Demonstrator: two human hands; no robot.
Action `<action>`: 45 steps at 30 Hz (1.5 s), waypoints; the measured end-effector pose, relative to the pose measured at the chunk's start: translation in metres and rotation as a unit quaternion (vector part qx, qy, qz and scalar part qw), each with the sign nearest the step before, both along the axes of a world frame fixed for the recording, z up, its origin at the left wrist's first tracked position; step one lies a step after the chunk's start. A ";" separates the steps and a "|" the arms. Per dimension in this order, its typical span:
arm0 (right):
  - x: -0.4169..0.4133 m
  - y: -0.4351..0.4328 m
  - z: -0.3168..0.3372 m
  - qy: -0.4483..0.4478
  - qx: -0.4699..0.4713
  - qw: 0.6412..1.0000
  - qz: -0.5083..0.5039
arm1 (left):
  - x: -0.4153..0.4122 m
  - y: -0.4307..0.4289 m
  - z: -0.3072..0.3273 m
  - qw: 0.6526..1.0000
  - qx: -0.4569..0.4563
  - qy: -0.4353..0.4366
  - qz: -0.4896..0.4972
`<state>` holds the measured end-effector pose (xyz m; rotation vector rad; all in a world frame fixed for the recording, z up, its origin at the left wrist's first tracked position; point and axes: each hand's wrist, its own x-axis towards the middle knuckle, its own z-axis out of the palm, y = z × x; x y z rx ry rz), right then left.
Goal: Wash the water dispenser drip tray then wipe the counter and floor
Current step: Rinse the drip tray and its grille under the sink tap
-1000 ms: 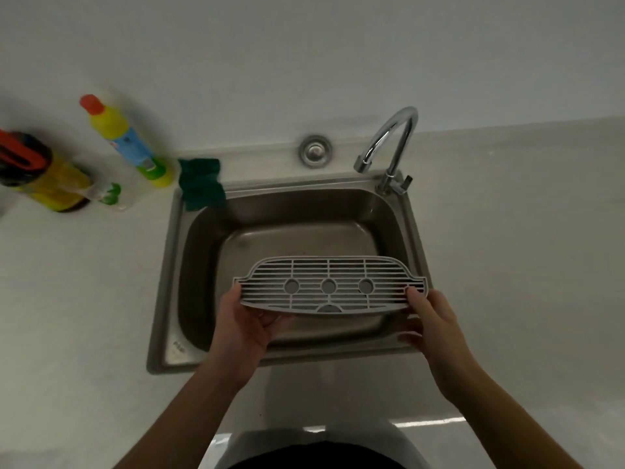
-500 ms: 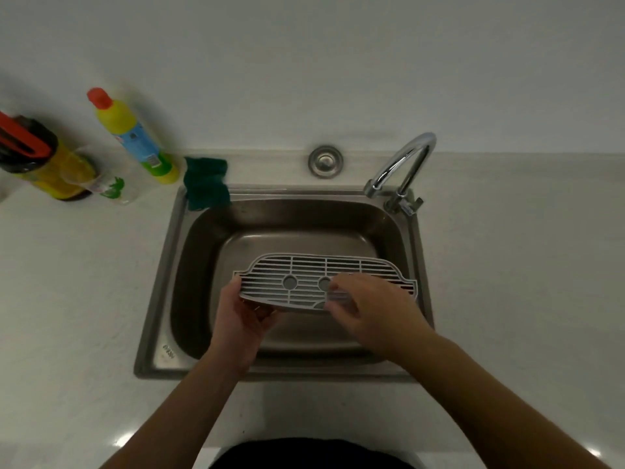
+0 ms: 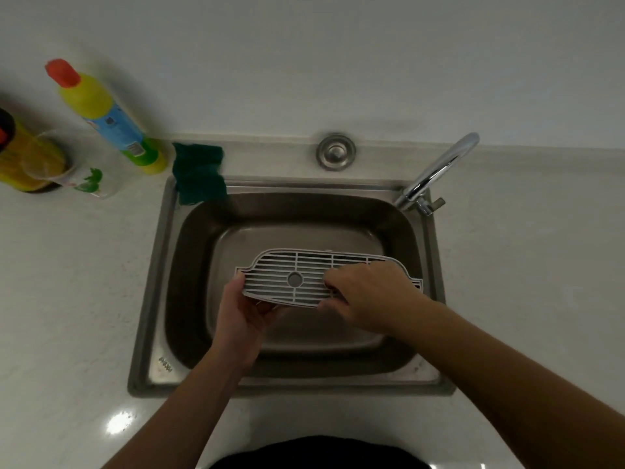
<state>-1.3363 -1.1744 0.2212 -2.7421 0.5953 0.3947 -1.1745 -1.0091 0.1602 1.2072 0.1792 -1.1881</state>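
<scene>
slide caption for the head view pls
Left hand and right hand hold a grey drip tray over the steel sink, green sponge on its back rim.

kitchen: steel sink (image 3: 154, 299), tap (image 3: 436, 170), detergent bottle (image 3: 105, 113).

The left hand (image 3: 241, 316) and right hand (image 3: 372, 296) hold the drip tray (image 3: 270, 282) above the steel sink (image 3: 159, 299).

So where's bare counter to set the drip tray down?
Widest: the counter right of the sink and faucet. Also left of the sink, in front of the bottles. Crowded: back-left corner, bottles plus green sponge.
</scene>
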 end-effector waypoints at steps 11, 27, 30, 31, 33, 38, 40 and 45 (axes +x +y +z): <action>-0.008 -0.015 0.020 -0.025 -0.046 0.999 0.001 | 0.019 0.001 -0.014 1.000 0.008 0.005 0.018; -0.189 -0.035 -0.057 0.081 -0.132 0.939 -0.307 | 0.004 0.015 0.005 0.979 0.083 -0.182 0.032; -0.203 -0.033 -0.067 0.083 -0.169 0.927 -0.324 | -0.003 0.014 0.011 0.975 0.089 -0.203 0.031; -0.207 -0.032 -0.070 0.089 -0.174 0.925 -0.325 | -0.006 0.012 0.014 0.973 0.089 -0.210 0.031; -0.211 -0.030 -0.075 0.101 -0.189 0.924 -0.317 | -0.012 0.008 0.021 0.969 0.079 -0.233 0.025; -0.214 -0.027 -0.080 0.101 -0.192 0.925 -0.313 | -0.026 -0.004 0.046 0.935 0.026 -0.352 -0.022; -0.217 -0.025 -0.086 0.088 -0.180 0.922 -0.332 | -0.027 -0.007 0.053 0.907 0.012 -0.417 -0.053; -0.221 -0.023 -0.096 0.027 -0.135 0.909 -0.392 | -0.015 -0.018 0.068 0.793 -0.003 -0.587 -0.163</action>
